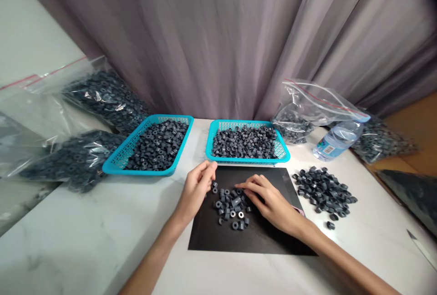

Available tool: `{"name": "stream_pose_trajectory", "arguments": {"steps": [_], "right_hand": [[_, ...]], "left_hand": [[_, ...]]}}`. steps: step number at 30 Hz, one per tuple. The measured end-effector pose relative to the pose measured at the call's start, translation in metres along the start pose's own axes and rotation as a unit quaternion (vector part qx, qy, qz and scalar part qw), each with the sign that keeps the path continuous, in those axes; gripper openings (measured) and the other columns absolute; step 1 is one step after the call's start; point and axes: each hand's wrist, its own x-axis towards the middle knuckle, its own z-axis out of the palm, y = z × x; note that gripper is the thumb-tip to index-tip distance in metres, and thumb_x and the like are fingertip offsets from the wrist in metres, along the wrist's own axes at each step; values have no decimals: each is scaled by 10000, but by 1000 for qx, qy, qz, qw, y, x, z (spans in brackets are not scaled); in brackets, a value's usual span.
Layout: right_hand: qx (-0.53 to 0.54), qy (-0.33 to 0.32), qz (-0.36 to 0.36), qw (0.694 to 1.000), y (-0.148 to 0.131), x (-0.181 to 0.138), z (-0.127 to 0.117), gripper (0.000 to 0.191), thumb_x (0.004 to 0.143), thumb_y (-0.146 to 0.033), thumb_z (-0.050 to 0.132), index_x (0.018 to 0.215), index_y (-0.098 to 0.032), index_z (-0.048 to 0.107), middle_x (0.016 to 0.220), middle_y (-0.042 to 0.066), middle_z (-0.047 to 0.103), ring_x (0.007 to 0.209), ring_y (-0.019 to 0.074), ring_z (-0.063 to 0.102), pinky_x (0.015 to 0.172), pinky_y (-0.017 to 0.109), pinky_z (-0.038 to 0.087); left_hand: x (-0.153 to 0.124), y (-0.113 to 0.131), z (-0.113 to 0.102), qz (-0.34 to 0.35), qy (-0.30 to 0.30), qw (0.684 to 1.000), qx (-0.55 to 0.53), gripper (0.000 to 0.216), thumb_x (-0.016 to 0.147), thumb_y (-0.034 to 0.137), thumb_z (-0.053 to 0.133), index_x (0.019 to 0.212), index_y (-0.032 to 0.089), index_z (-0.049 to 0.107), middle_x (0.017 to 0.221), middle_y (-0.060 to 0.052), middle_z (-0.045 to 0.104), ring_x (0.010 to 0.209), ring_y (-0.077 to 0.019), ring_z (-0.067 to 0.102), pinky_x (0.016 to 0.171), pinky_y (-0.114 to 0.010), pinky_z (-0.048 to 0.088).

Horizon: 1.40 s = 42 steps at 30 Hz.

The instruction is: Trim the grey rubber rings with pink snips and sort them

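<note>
A black mat (221, 238) lies on the white table with a small heap of dark grey ring-shaped parts (232, 208) on it. My left hand (196, 188) rests at the mat's upper left edge, fingers curled together beside the heap; what they hold, if anything, is hidden. My right hand (269, 199) lies flat on the mat with fingers stretched out, fingertips touching the right side of the heap.
Two turquoise baskets (118, 163) (285, 154) full of the same parts stand behind the mat. A loose pile (324, 190) lies to the right. Clear bags of parts (102, 97) (300, 113) and a water bottle (336, 140) flank the table. Grey curtain behind.
</note>
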Motion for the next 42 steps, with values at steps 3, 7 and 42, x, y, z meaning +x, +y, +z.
{"name": "stream_pose_trajectory", "arguments": {"steps": [3, 7, 42], "right_hand": [[16, -24, -12, 1000, 6, 11, -5, 286, 1067, -279, 471, 1217, -284, 715, 1064, 73, 704, 1023, 241, 661, 935, 404, 547], [63, -59, -19, 996, 13, 14, -10, 281, 1070, -294, 473, 1195, -280, 724, 1099, 64, 697, 1041, 219, 673, 941, 373, 549], [352, 18, 122, 928, -7, 15, -30, 272, 937, -454, 704, 923, -190, 641, 839, 5, 632, 758, 145, 609, 708, 275, 480]], "left_hand": [[6, -1, -28, 19, -14, 994, 111, 411, 798, 491, 750, 644, 203, 502, 605, 77, 341, 581, -110, 270, 562, -236, 253], [5, -1, -55, 6, -72, 969, 237, 348, 755, 490, 788, 694, 205, 599, 616, 79, 412, 606, -122, 358, 602, -228, 300], [-17, 4, 12, -105, -217, 957, -163, 439, 1044, 506, 479, 1219, 147, 662, 915, -59, 623, 709, -115, 449, 697, -271, 359]]}}
